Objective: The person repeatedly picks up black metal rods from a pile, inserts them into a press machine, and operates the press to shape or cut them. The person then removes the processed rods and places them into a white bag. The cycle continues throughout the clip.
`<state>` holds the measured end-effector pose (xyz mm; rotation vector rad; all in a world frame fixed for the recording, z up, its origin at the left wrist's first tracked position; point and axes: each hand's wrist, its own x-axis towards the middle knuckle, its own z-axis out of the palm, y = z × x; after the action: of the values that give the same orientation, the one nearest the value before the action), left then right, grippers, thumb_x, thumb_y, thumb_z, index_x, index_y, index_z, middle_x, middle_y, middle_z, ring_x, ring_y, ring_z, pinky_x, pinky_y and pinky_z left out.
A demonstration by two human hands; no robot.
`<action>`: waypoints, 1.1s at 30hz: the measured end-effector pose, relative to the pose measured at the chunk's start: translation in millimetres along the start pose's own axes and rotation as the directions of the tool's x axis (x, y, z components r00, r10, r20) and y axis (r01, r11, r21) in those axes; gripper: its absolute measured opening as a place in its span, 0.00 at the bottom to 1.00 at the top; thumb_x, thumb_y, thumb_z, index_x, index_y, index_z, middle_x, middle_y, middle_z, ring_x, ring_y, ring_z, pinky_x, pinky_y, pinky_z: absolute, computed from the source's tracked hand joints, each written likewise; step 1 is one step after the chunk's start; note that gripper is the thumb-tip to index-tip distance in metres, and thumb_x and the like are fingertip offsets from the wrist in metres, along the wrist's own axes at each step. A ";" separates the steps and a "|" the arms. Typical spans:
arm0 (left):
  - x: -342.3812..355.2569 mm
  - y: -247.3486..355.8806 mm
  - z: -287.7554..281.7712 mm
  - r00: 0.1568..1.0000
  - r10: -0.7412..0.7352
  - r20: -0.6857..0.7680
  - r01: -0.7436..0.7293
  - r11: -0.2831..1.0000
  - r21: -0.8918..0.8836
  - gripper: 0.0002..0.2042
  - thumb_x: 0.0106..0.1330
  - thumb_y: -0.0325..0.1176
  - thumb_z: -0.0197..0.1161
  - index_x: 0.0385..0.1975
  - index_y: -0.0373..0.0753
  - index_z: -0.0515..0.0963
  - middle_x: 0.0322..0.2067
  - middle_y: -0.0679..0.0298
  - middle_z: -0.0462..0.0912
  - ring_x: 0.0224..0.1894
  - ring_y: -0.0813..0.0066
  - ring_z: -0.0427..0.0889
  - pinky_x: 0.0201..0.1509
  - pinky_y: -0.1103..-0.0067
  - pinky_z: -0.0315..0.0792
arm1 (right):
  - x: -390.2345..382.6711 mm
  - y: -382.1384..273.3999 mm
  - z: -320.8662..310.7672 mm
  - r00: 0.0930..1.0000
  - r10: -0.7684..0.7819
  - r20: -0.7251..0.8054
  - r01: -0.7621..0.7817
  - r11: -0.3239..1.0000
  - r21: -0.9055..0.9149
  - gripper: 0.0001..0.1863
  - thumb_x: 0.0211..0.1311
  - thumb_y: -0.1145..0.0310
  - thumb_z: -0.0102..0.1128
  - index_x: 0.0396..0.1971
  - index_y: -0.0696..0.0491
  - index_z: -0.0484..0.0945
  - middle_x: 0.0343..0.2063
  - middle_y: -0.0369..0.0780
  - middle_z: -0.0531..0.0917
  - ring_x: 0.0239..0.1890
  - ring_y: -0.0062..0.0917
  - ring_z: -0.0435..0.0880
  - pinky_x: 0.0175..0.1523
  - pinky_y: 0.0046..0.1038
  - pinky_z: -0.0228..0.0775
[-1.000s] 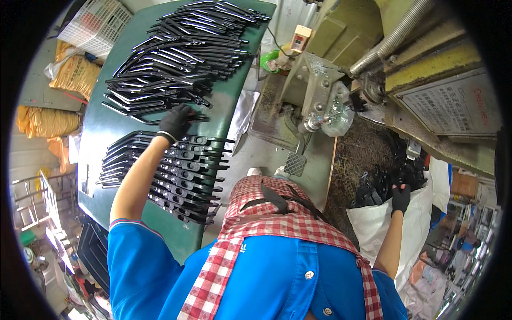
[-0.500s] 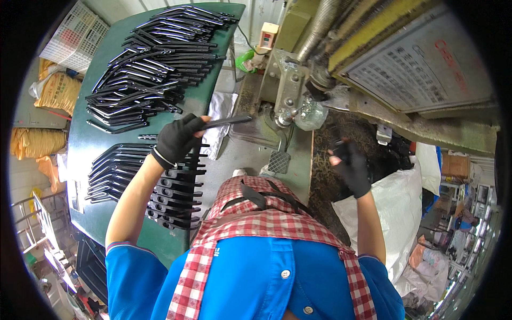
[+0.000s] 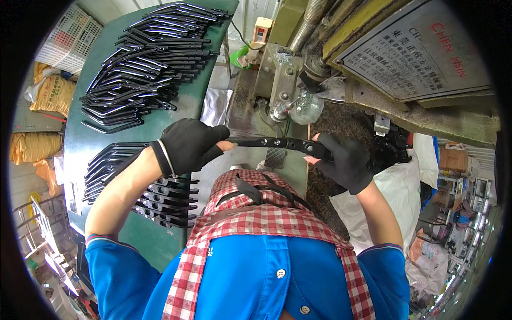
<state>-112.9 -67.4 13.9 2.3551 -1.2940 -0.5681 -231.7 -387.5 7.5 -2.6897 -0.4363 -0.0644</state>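
Observation:
A black metal bar with round holes [image 3: 265, 142] spans the space in front of my apron. My left hand [image 3: 194, 146], in a black fingertip-less glove, closes on its left end. The fingers of my right hand [image 3: 345, 161], gloved alike, grip the wider right end. A line crosses the bar near its middle; I cannot tell whether it is one piece or two joined. Left of my hands, a green table [image 3: 184, 109] carries a heap of bent black tubes [image 3: 152, 69]. Nearer me, a stacked row of black bars with holes [image 3: 165, 200] lies partly behind my left forearm.
Ahead stands a machine [image 3: 285, 80] with a plastic-wrapped part [image 3: 308, 108] and a large metal plate [image 3: 410, 53] at upper right. A foot pedal [image 3: 275, 157] sits below the bar. White sacking [image 3: 386, 205] and dark pieces [image 3: 392, 146] lie at right, a white crate [image 3: 72, 40] far left.
My left hand has moved down and right, bringing the bar level before me. My right hand has moved slightly left and now grips its other end. The view has shifted a little.

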 end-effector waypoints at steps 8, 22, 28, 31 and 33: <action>19.2 6.6 8.1 0.999 -0.007 0.033 0.001 0.982 0.187 0.18 0.67 0.50 0.54 0.28 0.39 0.73 0.14 0.51 0.74 0.21 0.47 0.77 0.26 0.61 0.68 | 13.1 -0.2 -3.8 0.963 0.062 0.261 -0.095 0.989 0.116 0.22 0.50 0.46 0.67 0.34 0.49 0.78 0.18 0.41 0.79 0.22 0.36 0.81 0.28 0.37 0.69; 63.8 -12.6 -9.0 0.988 0.077 -0.132 -0.038 0.960 0.278 0.19 0.69 0.51 0.50 0.28 0.40 0.71 0.14 0.54 0.73 0.19 0.48 0.76 0.23 0.61 0.68 | 42.5 17.3 -8.8 0.983 -0.081 -0.166 0.029 0.954 -0.299 0.22 0.53 0.47 0.66 0.37 0.49 0.80 0.23 0.43 0.81 0.27 0.40 0.81 0.32 0.37 0.70; 98.8 -31.8 -12.7 0.981 0.145 -0.133 -0.089 0.929 0.358 0.22 0.68 0.56 0.47 0.32 0.42 0.76 0.16 0.54 0.77 0.22 0.50 0.79 0.26 0.62 0.70 | 44.6 39.3 2.4 0.980 0.166 -0.106 -0.170 0.985 -0.038 0.24 0.54 0.43 0.63 0.37 0.50 0.82 0.29 0.43 0.82 0.33 0.39 0.81 0.40 0.36 0.71; 104.8 -33.3 -15.8 0.990 0.106 -0.093 -0.063 0.923 0.380 0.24 0.68 0.58 0.46 0.32 0.43 0.78 0.18 0.54 0.79 0.23 0.50 0.80 0.27 0.61 0.71 | 47.5 40.1 1.6 0.978 0.202 -0.054 -0.202 0.979 -0.006 0.25 0.55 0.41 0.61 0.36 0.50 0.81 0.29 0.43 0.82 0.33 0.39 0.81 0.41 0.36 0.71; 108.2 -35.6 -17.7 0.993 0.101 -0.066 -0.069 0.923 0.380 0.24 0.68 0.57 0.47 0.32 0.43 0.79 0.19 0.54 0.79 0.24 0.50 0.80 0.28 0.62 0.72 | 51.6 35.7 -2.7 0.973 0.229 0.014 -0.229 0.973 0.021 0.25 0.57 0.41 0.59 0.36 0.50 0.81 0.29 0.43 0.82 0.32 0.39 0.81 0.41 0.36 0.70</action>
<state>-25.7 -139.8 -6.9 2.5736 -1.5742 -0.2004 -171.5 -404.3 1.6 -2.6991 -0.1262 0.0231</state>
